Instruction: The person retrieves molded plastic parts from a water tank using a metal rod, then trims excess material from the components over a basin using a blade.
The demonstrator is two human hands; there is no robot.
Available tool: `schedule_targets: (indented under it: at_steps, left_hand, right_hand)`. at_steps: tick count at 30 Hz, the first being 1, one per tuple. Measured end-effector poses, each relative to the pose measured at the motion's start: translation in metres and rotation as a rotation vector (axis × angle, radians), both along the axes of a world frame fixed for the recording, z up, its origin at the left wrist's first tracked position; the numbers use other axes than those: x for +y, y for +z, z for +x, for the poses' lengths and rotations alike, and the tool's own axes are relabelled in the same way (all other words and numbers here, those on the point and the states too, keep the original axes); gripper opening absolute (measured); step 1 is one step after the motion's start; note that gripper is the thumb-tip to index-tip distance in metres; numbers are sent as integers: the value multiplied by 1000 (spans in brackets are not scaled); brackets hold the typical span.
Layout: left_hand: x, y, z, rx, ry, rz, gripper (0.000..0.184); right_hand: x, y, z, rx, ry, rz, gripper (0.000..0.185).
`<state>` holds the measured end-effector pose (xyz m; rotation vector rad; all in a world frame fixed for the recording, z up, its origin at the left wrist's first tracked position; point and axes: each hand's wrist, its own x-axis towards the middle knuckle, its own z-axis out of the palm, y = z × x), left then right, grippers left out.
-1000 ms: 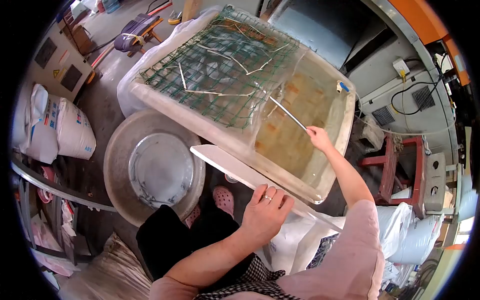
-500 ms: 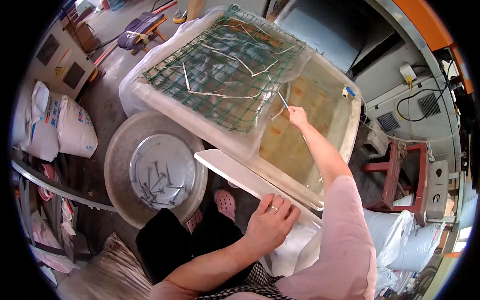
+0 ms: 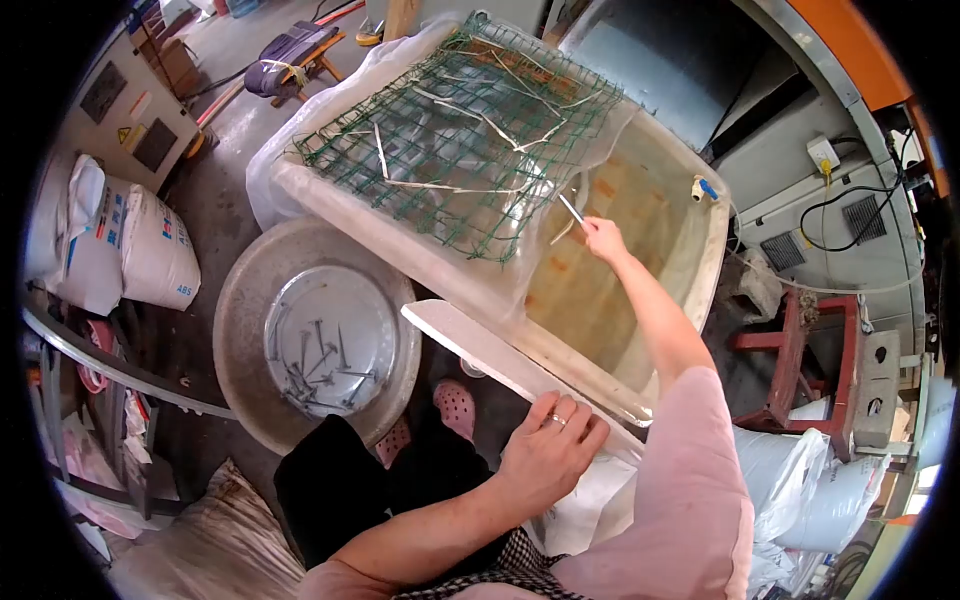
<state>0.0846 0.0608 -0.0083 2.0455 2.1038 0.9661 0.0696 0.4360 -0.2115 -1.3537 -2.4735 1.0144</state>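
My left hand [image 3: 553,447], with a ring on one finger, is curled over the top edge of a white board [image 3: 480,345] standing against the near side of a tank. Out over the water, my right hand [image 3: 605,240] is closed around a thin light-coloured rod [image 3: 571,208] that points toward the tank's middle. The whitish tank [image 3: 440,265] holds murky yellowish water [image 3: 600,305] on its right side. A green wire mesh [image 3: 420,170] with white strips tied on it covers the left part. Clear plastic sheeting lies under the mesh and hides what is below.
Left of my legs stands a large round basin [image 3: 240,330] with several grey pieces with thin stems [image 3: 325,360] in it. White sacks [image 3: 155,245] stand at the left. A red frame [image 3: 795,365] and plastic-wrapped bags [image 3: 790,490] are on the right. A blue-handled valve [image 3: 704,189] sits at the tank rim.
The view has shifted slightly. My right hand still grips the rod, with its tip a little lower over the water. My left hand stays on the board.
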Motion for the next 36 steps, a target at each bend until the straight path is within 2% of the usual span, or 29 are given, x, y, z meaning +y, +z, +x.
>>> schedule_targets:
  at_steps: [6,10,12,17,19,21,23,27,29,32,34,36]
  left_hand:
    - [-5,-3,2,-5,25,31,16]
    - [-4,-6,2,30,33,38,16]
    - [-3,-5,-1,37,36,33,18]
    - [0,-8,-3,46,58,42,19]
    - [-1,-6,-3,29,43,42,19]
    - [-1,-5,-4,-8,11,32,19]
    - [-1,-4,-5,-7,19,46,19]
    - [-4,-6,-6,-14,22,114,19]
    - [-5,-8,-5,-19,37,134,18]
    - [-7,-9,-4,1,34,126,16]
    - [-9,-8,-2,-10,26,113,15]
    - [-9,-9,-2,13,30,111,13]
  right_hand:
    - [-11,-1,48,-9,-89,-7,23]
    - [2,-11,11,-18,55,78,22]
    - [7,-19,-17,83,130,153,26]
    - [18,-37,-75,115,155,164,25]
    - [18,-34,-74,95,102,55,24]
    - [14,-24,-56,106,141,112,25]
    - [14,-11,-24,76,202,191,30]
    - [-6,63,70,-138,168,180,30]
    - [1,77,129,-120,204,288,29]
    - [-21,137,194,-311,183,395,28]
    - [-32,166,222,-349,180,247,27]
    - [-42,187,238,-323,233,214,28]
